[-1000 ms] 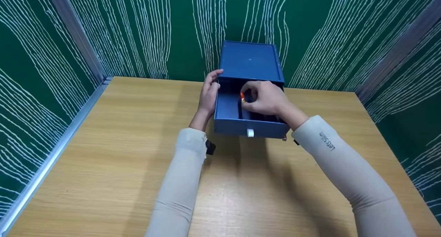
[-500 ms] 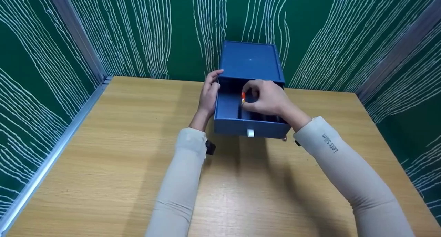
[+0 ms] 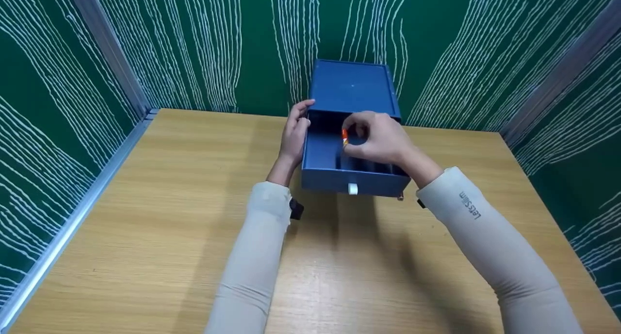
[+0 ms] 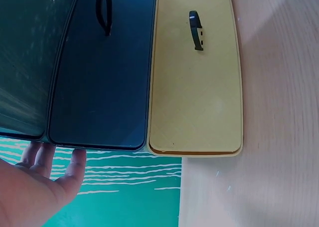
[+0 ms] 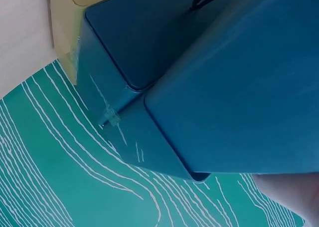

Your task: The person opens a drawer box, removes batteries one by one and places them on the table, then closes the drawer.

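Observation:
The top blue drawer (image 3: pixel 322 177) is pulled out of the blue drawer unit (image 3: pixel 353 85) and has a white pull tab (image 3: pixel 353 189) on its front. Over the drawer's inside, my right hand (image 3: pixel 383 139) pinches a small red and yellow cylinder (image 3: pixel 345 136), held upright between thumb and fingertips. That hand hides the right part of the drawer's inside. On the left, my left hand (image 3: pixel 294 137) rests against the unit's side with its fingertips at the front corner. The left wrist view shows these fingers (image 4: pixel 75 169) fairly straight against the side.
Below the open drawer, the left wrist view shows a closed dark blue drawer (image 4: pixel 104 87) and a yellow drawer (image 4: pixel 197 97), both with black loop pulls. The unit stands on a wooden table (image 3: pixel 160 203) against a green wall (image 3: pixel 262 47) with white lines.
My right hand has shifted slightly to the right and still pinches the small cylinder. The left hand keeps its place on the unit, and the drawer stays pulled out.

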